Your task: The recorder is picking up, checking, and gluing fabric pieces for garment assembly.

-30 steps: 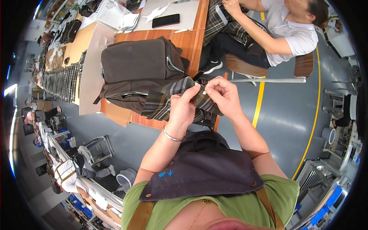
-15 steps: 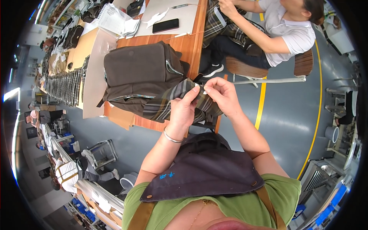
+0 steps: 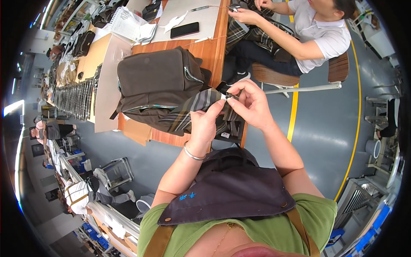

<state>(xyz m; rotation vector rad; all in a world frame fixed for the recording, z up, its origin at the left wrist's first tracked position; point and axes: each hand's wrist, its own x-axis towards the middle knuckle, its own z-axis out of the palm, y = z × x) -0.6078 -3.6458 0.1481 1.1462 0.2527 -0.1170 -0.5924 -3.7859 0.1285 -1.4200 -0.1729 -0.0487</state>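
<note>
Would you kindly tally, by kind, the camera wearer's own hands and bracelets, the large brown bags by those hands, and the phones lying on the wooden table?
Wearer's hands, left hand and right hand: 2
Silver bracelet: 1
Large brown bag: 1
Black phone: 1
Total: 5

So the bag [image 3: 150, 75] looks like cloth to me, matt and pretty smooth, with shiny metallic-looking zips [image 3: 193, 74]. The plaid cloth [image 3: 184, 113] is woven-looking and matt, kinda creased. Table [image 3: 214, 53] is wood-grained with a bit of gloss, and the phone [image 3: 185, 29] has a slick glassy face. Bracelet [image 3: 192, 153] is polished silvery metal. Apron [image 3: 231, 190]: matt cloth, 2 metal-looking studs [image 3: 168, 219]. Floor [image 3: 317, 128] is smooth and glossy, notebook [image 3: 125, 23] is paper.
</note>
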